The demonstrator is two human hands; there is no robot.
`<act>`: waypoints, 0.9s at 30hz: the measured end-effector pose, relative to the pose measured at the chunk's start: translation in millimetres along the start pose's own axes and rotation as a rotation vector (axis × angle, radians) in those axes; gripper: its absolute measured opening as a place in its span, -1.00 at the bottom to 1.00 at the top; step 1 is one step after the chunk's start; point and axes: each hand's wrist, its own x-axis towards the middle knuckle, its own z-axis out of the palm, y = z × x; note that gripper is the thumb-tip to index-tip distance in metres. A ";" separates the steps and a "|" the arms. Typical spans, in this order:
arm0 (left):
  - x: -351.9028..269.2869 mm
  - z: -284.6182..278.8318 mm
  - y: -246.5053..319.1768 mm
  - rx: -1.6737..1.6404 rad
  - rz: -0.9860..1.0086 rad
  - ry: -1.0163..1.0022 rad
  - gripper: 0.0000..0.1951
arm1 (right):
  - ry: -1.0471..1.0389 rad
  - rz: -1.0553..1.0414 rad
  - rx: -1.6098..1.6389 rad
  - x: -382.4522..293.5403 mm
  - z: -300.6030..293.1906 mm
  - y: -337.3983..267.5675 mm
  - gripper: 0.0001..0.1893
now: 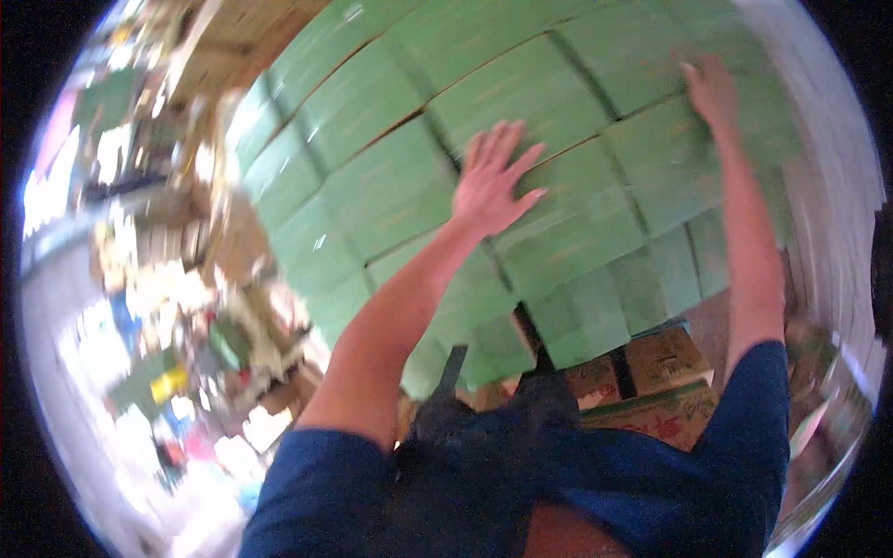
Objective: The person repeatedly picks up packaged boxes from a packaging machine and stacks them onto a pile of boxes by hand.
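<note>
A broad stack of green cardboard boxes [398, 188] fills the middle of the view, its rows divided by narrow seams and dark strips. My left hand [492, 185] lies over the box faces near the centre, palm towards them, with the fingers spread and nothing held. Farther right, my right hand [711, 91] is at the boxes near the stack's right side. It is blurred, with the thumb apart from the fingers and nothing seen in its grasp. Whether either palm presses on the cardboard is not clear.
Brown cardboard boxes [670, 359] with dark bands and red marks are low, near my body. To the left, blurred mixed goods [202, 335] crowd a bright area. Brown wood or cardboard [241, 38] borders the stack's upper left. A pale ridged surface [830, 160] runs along the right.
</note>
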 end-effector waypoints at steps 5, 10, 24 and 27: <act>-16.6 14.3 -6.1 -0.017 0.039 0.146 -0.37 | 0.277 -0.011 0.175 -114.7 -65.7 -86.6 -0.46; -49.3 13.9 -36.4 -0.074 0.041 0.180 -0.41 | -0.185 0.015 0.642 -310.4 -154.5 -263.4 -0.52; -662.9 -83.7 -39.9 -0.565 -0.574 0.278 -0.72 | -1.104 -0.070 0.910 -473.4 -262.1 -553.0 -0.62; -760.9 -46.8 -70.6 -0.822 -1.082 0.301 -0.70 | -0.782 0.036 0.915 -448.3 -246.8 -567.0 -0.67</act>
